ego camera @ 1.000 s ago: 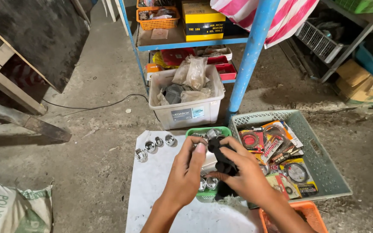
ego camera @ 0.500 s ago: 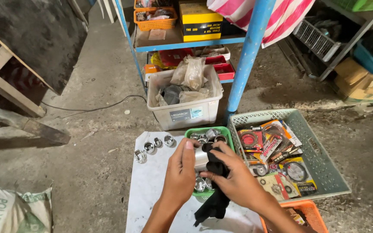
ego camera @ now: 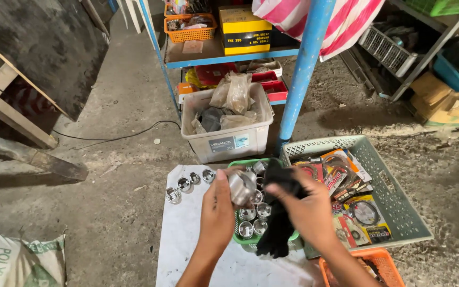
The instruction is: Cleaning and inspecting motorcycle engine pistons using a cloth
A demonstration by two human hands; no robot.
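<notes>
My left hand grips a shiny metal cylinder part above a small green basket that holds several similar metal parts. My right hand holds a black cloth pressed against that part; the cloth hangs down over the basket's right side. Both hands are over a white sheet on the concrete floor. Several more metal parts lie in a row on the sheet's far left corner.
A pale green crate with packaged rings and gaskets sits to the right. An orange basket is at bottom right. Behind stand a white bin of bagged items, a blue shelf post, and a wooden frame at left.
The metal part is now raised clear in my left hand, and my right hand has brought the black cloth up against it. The camera view shifted slightly.
</notes>
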